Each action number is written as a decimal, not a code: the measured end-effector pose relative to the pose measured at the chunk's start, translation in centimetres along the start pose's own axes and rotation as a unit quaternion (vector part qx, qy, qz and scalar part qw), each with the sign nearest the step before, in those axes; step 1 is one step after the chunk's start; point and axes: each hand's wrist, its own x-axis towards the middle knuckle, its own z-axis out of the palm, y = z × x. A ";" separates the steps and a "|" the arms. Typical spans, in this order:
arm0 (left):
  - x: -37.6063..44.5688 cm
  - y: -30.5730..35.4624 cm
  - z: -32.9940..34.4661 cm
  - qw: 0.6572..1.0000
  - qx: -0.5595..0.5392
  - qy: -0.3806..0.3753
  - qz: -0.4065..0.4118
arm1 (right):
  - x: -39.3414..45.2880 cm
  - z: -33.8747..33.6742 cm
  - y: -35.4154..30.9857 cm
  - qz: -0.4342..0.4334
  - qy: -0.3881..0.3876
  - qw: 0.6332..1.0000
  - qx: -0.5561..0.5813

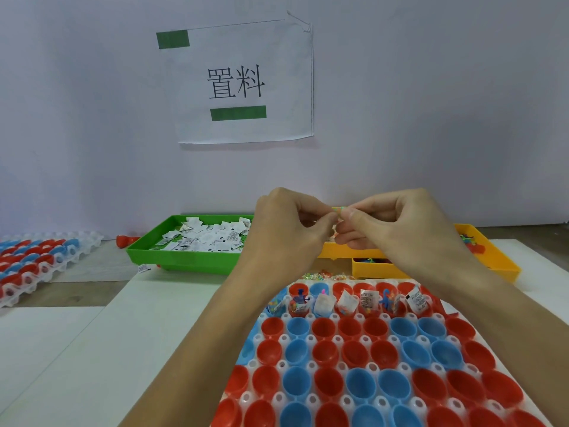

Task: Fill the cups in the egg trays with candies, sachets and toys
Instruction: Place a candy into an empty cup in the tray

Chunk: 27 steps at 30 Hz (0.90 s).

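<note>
Red and blue plastic cups (358, 382) in a white egg tray (338, 339) lie nearest, mostly empty. Directly above its filled far row, left hand (284, 231) and right hand (397, 223) together pinch a small multicoloured wrapped candy (338, 210). Behind sits a green tray of white sachets (184, 257).

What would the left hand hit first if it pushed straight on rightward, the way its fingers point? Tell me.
The right hand: the left hand already meets it fingertip to fingertip around a small candy that both pinch.

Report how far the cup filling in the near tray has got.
Done: only the far row of cups holds sachets and toys. In hand: both hands, left hand and right hand, pinch a small candy. Left: the empty red and blue cups nearer the camera.
</note>
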 end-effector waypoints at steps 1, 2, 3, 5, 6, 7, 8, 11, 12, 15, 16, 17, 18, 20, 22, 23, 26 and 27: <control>0.1 0.0 -0.1 1.000 0.000 -0.003 0.001 | 0.0 0.0 0.0 -0.003 -0.001 1.000 -0.005; 0.1 0.0 -0.2 1.000 0.001 -0.004 0.003 | -0.1 0.0 0.0 -0.005 0.000 1.000 -0.010; 0.1 0.0 -0.2 1.000 0.004 -0.005 0.005 | -0.1 0.0 0.0 -0.006 0.004 1.000 -0.013; 0.1 0.0 -0.3 1.000 0.015 -0.002 0.007 | -0.1 0.0 0.2 -0.005 0.008 1.000 -0.018; 0.1 -0.1 -0.3 1.000 0.016 0.001 0.007 | -0.1 0.0 0.2 -0.006 0.007 1.000 -0.020; 0.1 -0.1 -0.4 1.000 0.010 0.006 0.004 | -0.1 0.0 0.2 -0.008 0.004 1.000 -0.023; 0.2 -0.1 -0.4 1.000 0.000 0.008 -0.002 | -0.1 0.0 0.3 -0.012 0.001 1.000 -0.029; 0.2 -0.3 -0.8 1.000 0.007 -0.024 0.002 | -0.1 0.2 0.3 -0.025 -0.007 0.998 -0.058; 0.2 -0.2 -0.9 0.999 0.032 -0.040 0.014 | -0.1 0.3 0.4 -0.029 -0.009 0.997 -0.069; 0.2 -0.3 -1.4 0.990 0.108 -0.084 0.034 | -0.2 0.8 0.4 -0.039 -0.032 0.993 -0.106; 0.3 -0.4 -1.7 0.986 0.124 -0.106 0.034 | -0.3 0.9 0.4 -0.045 -0.046 0.990 -0.123; 0.3 -0.5 -2.0 0.982 0.135 -0.131 0.033 | -0.4 1.1 0.4 -0.048 -0.064 0.987 -0.137; 0.4 -0.7 -2.4 0.977 0.144 -0.156 0.030 | -0.5 1.1 0.3 -0.046 -0.082 0.985 -0.144; 0.7 -1.2 -3.5 0.969 0.160 -0.190 0.013 | -0.5 1.1 0.3 -0.034 -0.115 0.980 -0.160; 0.9 -2.2 -4.5 0.958 0.183 -0.218 -0.025 | -0.5 1.1 0.4 -0.024 -0.144 0.967 -0.209; 1.0 -2.7 -4.9 0.951 0.199 -0.234 -0.046 | -0.5 1.0 0.6 -0.018 -0.160 0.957 -0.240; 1.0 -4.3 -5.8 0.927 0.246 -0.267 -0.093 | -0.7 1.0 1.2 0.017 -0.220 0.921 -0.320; 1.0 -4.6 -6.0 0.924 0.254 -0.269 -0.101 | -0.8 1.0 1.4 0.029 -0.240 0.908 -0.342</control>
